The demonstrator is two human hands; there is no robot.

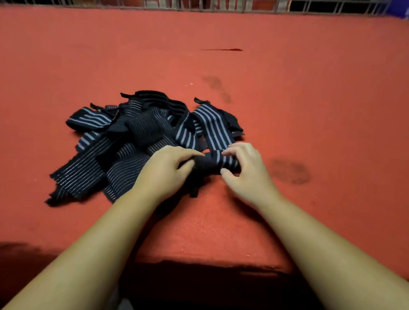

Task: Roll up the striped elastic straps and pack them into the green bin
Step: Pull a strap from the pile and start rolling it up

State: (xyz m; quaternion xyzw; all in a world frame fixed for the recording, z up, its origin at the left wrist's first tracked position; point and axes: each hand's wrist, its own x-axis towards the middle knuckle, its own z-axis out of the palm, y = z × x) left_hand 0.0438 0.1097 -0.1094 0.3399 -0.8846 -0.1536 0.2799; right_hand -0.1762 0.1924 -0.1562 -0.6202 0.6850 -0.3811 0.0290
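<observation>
Both hands work one strap at the near right edge of the pile. The left hand (168, 168) and the right hand (243, 170) pinch opposite ends of a small, partly wound roll (214, 162), the fingers of each curled closed around it, thumbs underneath. The roll sits low over the red bench (331, 105), and its unwound tail runs away to the far side into the heap of striped elastic straps (133, 141), which lies tangled just left of the hands. The green bin is not in view, so where the finished roll must go cannot be told from here.

The likeliest trouble is the tail. It seems to cross under or over neighbouring straps, so continued winding could drag others along or snag and pull the roll crooked. Elastic of this kind probably springs back: if either pinch loosens before the end is tucked, the coil may unwind. A dark loose end (195, 189) hangs just near of the roll and could get wound in unevenly, leaving a lopsided bundle. Reaching for an unseen bin with one hand would leave the roll held from one side only.
</observation>
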